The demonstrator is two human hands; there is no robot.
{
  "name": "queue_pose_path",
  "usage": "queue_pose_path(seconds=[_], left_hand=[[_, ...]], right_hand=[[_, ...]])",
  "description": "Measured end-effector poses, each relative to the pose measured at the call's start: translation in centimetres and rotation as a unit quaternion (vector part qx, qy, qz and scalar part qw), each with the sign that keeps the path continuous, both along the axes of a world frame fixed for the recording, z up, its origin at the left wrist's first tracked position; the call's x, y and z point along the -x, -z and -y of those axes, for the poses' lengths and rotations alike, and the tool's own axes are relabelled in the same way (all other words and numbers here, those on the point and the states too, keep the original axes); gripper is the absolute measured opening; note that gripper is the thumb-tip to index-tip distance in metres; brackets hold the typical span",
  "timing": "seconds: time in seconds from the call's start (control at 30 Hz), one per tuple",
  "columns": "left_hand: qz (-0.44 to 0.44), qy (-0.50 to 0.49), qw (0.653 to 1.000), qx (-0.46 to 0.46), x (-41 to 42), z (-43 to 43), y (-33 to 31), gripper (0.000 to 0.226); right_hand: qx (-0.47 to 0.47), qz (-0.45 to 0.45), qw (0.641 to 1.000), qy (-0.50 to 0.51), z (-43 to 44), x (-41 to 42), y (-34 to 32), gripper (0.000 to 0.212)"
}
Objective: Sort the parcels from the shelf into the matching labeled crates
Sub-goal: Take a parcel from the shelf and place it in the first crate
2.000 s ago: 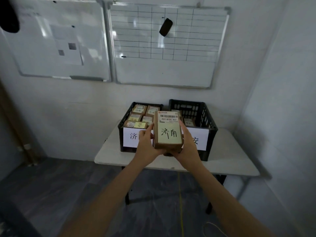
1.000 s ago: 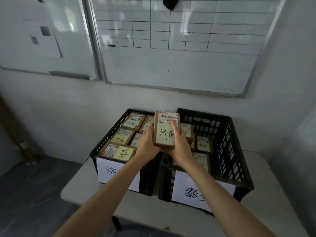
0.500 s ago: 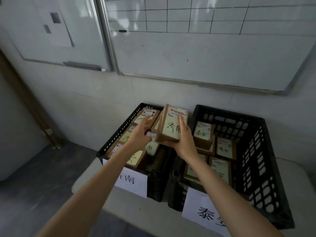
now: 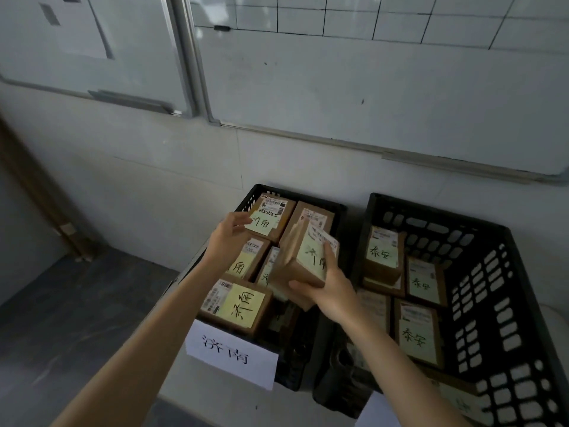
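My right hand (image 4: 331, 289) grips a brown cardboard parcel (image 4: 303, 260) with a yellow 济南 note and a barcode label, tilted over the right half of the left black crate (image 4: 308, 359). That crate carries a white 济南 sign (image 4: 231, 352) and holds several parcels with the same yellow notes. My left hand (image 4: 229, 238) hovers over the crate's left side with fingers loosely bent, its fingertips at the far-left parcel (image 4: 271, 218); it holds nothing.
To the right stands a second black crate (image 4: 505, 303) with several parcels marked 泰安 (image 4: 383, 254). Both crates sit on a white table (image 4: 197, 411) against the wall, under two whiteboards (image 4: 369, 87). Dark floor lies to the left.
I have come close to the crates and the view now looks down into them. My left hand has let go of the parcel; my right hand alone has lowered and tilted it over the left crate.
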State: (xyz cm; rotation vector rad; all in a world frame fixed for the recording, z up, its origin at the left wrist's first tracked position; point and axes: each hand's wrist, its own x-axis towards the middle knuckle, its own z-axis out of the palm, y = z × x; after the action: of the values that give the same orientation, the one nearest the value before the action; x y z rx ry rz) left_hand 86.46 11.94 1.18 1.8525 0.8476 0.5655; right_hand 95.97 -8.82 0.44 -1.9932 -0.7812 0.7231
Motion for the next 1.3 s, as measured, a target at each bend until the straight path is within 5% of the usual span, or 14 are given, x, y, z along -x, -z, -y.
queue_pose_path(seconds=[0.2, 0.9, 1.3], left_hand=[[-0.005, 0.037, 0.999, -0.002, -1.7, -2.0, 2.1, 0.041], [0.025, 0.071, 0.997, 0.028, -4.5, -4.7, 4.0, 0.044], [0.030, 0.062, 0.997, 0.032, -4.3, -5.3, 4.4, 0.044]], right_hand=[[0.080, -0.030, 0.996, -0.023, 0.4, 2.3, 3.1, 0.120], [0.341, 0.178, 0.921, -0.064, -2.9, 5.0, 1.4, 0.111], [0.345, 0.178, 0.920, -0.045, -3.2, 5.8, 1.5, 0.110]])
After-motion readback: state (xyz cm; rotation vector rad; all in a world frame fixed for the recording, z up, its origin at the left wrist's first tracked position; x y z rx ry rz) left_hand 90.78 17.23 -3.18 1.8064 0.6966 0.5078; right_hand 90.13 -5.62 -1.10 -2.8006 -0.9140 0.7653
